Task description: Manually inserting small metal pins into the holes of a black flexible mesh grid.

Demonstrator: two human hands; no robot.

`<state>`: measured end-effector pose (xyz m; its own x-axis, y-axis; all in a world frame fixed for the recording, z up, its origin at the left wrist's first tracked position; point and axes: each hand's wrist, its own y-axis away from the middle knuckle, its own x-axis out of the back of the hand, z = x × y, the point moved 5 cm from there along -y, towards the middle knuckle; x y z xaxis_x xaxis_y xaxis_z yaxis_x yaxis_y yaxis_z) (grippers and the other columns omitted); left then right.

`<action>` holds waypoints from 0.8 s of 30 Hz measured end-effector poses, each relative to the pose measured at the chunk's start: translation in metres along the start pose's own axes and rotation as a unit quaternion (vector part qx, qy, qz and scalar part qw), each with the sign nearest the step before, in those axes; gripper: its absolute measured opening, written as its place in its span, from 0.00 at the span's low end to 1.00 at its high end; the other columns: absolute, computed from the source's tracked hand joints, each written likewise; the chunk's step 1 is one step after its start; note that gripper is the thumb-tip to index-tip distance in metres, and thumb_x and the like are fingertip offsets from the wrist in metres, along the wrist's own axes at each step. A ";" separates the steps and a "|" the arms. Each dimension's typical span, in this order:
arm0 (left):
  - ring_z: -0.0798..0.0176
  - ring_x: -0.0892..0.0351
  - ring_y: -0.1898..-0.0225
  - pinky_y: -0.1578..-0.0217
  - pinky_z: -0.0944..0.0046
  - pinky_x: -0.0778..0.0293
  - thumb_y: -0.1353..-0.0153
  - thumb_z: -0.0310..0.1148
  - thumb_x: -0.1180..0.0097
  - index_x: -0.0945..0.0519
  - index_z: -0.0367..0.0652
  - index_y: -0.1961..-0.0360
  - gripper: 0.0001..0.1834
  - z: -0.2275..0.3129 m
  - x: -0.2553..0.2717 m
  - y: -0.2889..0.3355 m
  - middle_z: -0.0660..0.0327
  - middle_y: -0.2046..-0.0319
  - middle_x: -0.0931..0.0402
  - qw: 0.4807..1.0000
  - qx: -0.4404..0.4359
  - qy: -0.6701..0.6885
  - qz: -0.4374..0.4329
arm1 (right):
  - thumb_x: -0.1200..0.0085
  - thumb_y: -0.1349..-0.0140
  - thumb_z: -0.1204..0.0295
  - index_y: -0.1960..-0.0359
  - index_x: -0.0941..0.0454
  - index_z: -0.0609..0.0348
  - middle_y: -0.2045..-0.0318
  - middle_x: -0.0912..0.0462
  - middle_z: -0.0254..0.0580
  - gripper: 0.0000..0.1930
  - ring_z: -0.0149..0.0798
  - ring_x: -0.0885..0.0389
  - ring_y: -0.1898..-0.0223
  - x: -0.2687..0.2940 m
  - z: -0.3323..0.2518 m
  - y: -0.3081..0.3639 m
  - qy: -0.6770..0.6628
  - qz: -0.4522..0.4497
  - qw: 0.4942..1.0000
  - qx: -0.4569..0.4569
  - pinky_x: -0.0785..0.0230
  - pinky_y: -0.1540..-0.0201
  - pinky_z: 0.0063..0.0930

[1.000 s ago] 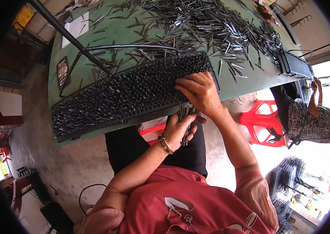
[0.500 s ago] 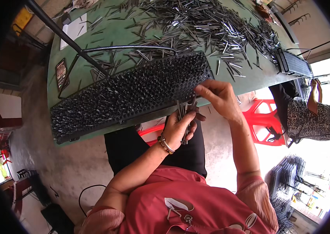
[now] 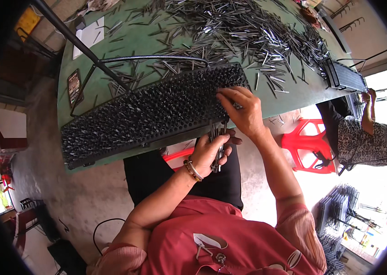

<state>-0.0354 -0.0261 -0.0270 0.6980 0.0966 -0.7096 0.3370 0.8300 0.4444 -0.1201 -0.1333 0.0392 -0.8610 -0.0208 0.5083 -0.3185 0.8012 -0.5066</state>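
Note:
A long black rack [image 3: 179, 126] full of holes lies slanted along the table's near edge, with dark thin metal rods [image 3: 129, 112] standing packed in most of it. Toward its right end, some holes show no rod. My left hand [image 3: 209, 153] is closed around a bundle of thin metal rods [image 3: 216, 130], just below the rack's front edge. Over the right part of the rack is my right hand [image 3: 244, 110], thumb and forefinger pinched close to the holes. Whatever sits between those fingertips is hidden.
Loose metal rods [image 3: 230, 32] lie heaped across the green table [image 3: 131, 34]. A black bar frame [image 3: 83, 50] rises over the rack's left part, near a phone [image 3: 74, 85]. At right, another person [image 3: 370, 137] works by a second rack [image 3: 347, 75] and red stool [image 3: 305, 142].
My right hand has moved left and up, from beside the bundle's top to over the rack's holes. My left hand stays nearly in place with its bundle.

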 end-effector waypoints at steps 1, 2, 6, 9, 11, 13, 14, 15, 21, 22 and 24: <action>0.77 0.31 0.77 0.86 0.77 0.36 0.37 0.33 0.52 0.27 0.38 0.54 0.13 0.001 -0.001 0.000 0.53 0.64 0.21 1.000 0.001 0.001 -0.002 | 0.39 0.49 0.79 0.64 0.18 0.61 0.69 0.20 0.42 0.09 0.38 0.22 0.70 0.000 -0.004 -0.001 0.031 -0.017 0.999 0.041 0.29 0.66 0.27; 0.78 0.31 0.78 0.86 0.77 0.36 0.37 0.33 0.52 0.27 0.38 0.54 0.13 0.002 -0.001 0.000 0.53 0.64 0.21 1.000 0.002 -0.002 -0.003 | 0.38 0.50 0.79 0.64 0.18 0.60 0.68 0.21 0.41 0.10 0.39 0.22 0.69 -0.001 -0.008 -0.001 0.063 -0.034 0.994 0.082 0.29 0.67 0.28; 0.78 0.31 0.78 0.86 0.77 0.37 0.36 0.33 0.52 0.27 0.39 0.55 0.12 0.003 -0.002 0.000 0.54 0.64 0.21 1.000 -0.005 -0.011 -0.007 | 0.37 0.52 0.79 0.64 0.18 0.59 0.67 0.23 0.41 0.12 0.39 0.23 0.68 -0.001 -0.011 0.002 0.081 -0.046 0.994 0.053 0.29 0.67 0.29; 0.78 0.33 0.78 0.86 0.77 0.37 0.37 0.32 0.52 0.26 0.39 0.55 0.11 0.004 0.000 -0.001 0.54 0.64 0.21 1.000 -0.015 -0.006 -0.012 | 0.36 0.51 0.77 0.62 0.18 0.59 0.65 0.23 0.41 0.12 0.37 0.23 0.68 0.007 -0.019 -0.002 0.054 -0.027 0.998 0.013 0.30 0.67 0.28; 0.78 0.33 0.79 0.86 0.77 0.38 0.37 0.32 0.51 0.26 0.39 0.56 0.11 0.007 -0.003 0.000 0.54 0.65 0.21 0.999 -0.026 -0.012 -0.014 | 0.37 0.48 0.74 0.62 0.18 0.60 0.66 0.22 0.41 0.11 0.36 0.23 0.68 0.016 -0.012 -0.001 -0.035 -0.075 0.991 -0.105 0.30 0.66 0.27; 0.78 0.34 0.79 0.86 0.77 0.38 0.37 0.31 0.51 0.26 0.39 0.56 0.10 0.010 -0.005 0.001 0.55 0.65 0.21 0.999 -0.038 -0.019 -0.016 | 0.38 0.47 0.73 0.63 0.18 0.61 0.67 0.22 0.40 0.10 0.35 0.23 0.68 0.023 -0.009 0.005 -0.021 -0.148 0.981 -0.121 0.30 0.66 0.27; 0.78 0.34 0.79 0.86 0.77 0.38 0.37 0.31 0.51 0.26 0.39 0.57 0.10 0.011 -0.007 0.001 0.55 0.65 0.21 0.998 -0.053 -0.033 -0.020 | 0.38 0.45 0.71 0.63 0.18 0.62 0.68 0.21 0.40 0.10 0.34 0.23 0.68 0.020 -0.008 0.010 -0.007 -0.220 0.966 -0.135 0.31 0.66 0.26; 0.78 0.34 0.79 0.86 0.77 0.39 0.37 0.30 0.51 0.27 0.38 0.57 0.10 0.013 -0.008 0.001 0.55 0.65 0.21 0.996 -0.068 -0.047 -0.025 | 0.38 0.45 0.70 0.64 0.18 0.64 0.72 0.21 0.39 0.10 0.32 0.24 0.68 0.018 -0.009 0.013 -0.052 -0.230 0.962 -0.136 0.31 0.65 0.26; 0.78 0.35 0.77 0.84 0.76 0.38 0.37 0.29 0.52 0.29 0.37 0.55 0.11 0.011 -0.012 -0.002 0.53 0.62 0.22 0.998 -0.034 -0.019 -0.045 | 0.39 0.44 0.72 0.67 0.19 0.67 0.77 0.23 0.37 0.09 0.26 0.25 0.74 0.029 0.006 0.011 -0.117 -0.103 0.949 -0.275 0.33 0.71 0.22; 0.78 0.35 0.77 0.84 0.76 0.38 0.37 0.29 0.52 0.29 0.37 0.55 0.11 0.010 -0.013 -0.003 0.53 0.62 0.22 0.998 -0.033 -0.020 -0.046 | 0.39 0.44 0.72 0.67 0.19 0.67 0.77 0.23 0.37 0.09 0.26 0.25 0.74 0.027 0.007 0.008 -0.116 -0.102 0.949 -0.275 0.33 0.71 0.22; 0.77 0.35 0.76 0.81 0.76 0.37 0.36 0.29 0.52 0.30 0.37 0.53 0.12 0.007 -0.013 -0.006 0.52 0.61 0.22 0.998 -0.012 -0.013 -0.054 | 0.40 0.43 0.74 0.66 0.19 0.66 0.75 0.22 0.38 0.07 0.27 0.25 0.74 0.032 0.002 -0.005 -0.065 0.001 0.985 -0.159 0.33 0.71 0.21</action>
<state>-0.0419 -0.0360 -0.0165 0.6740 -0.0078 -0.7387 0.3961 0.8479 0.3524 -0.1468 -0.1387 0.0566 -0.9111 -0.0792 0.4046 -0.1949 0.9475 -0.2533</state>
